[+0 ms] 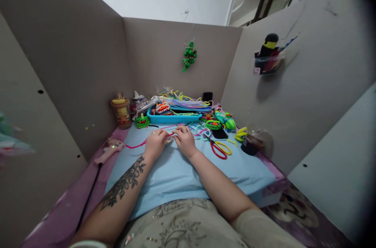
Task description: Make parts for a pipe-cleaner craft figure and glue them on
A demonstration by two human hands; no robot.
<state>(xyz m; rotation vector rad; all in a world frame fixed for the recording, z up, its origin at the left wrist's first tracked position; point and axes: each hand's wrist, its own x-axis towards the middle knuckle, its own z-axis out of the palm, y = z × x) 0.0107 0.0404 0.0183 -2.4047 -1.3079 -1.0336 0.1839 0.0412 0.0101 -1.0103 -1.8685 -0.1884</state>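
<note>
Over the blue cloth (173, 177), my left hand (156, 141) and my right hand (185, 139) are close together, both with fingers pinched. A red-pink pipe cleaner (135, 146) sticks out to the left of my left hand. A short red stretch of it spans the small gap between my fingertips. Just under the fingertips shows a small pale beaded-looking piece (169, 140), partly hidden. Red-and-yellow-handled scissors (219, 149) lie open to the right of my right hand.
Behind my hands stands a blue tray (176, 119) heaped with pipe cleaners. Fuzzy green figures (142, 121) flank it. A pink glue gun (110, 151) with a black cord lies left, below a lidded cup (121, 112). A dark jar (251, 144) stands right. Grey panels (182, 79) enclose the table.
</note>
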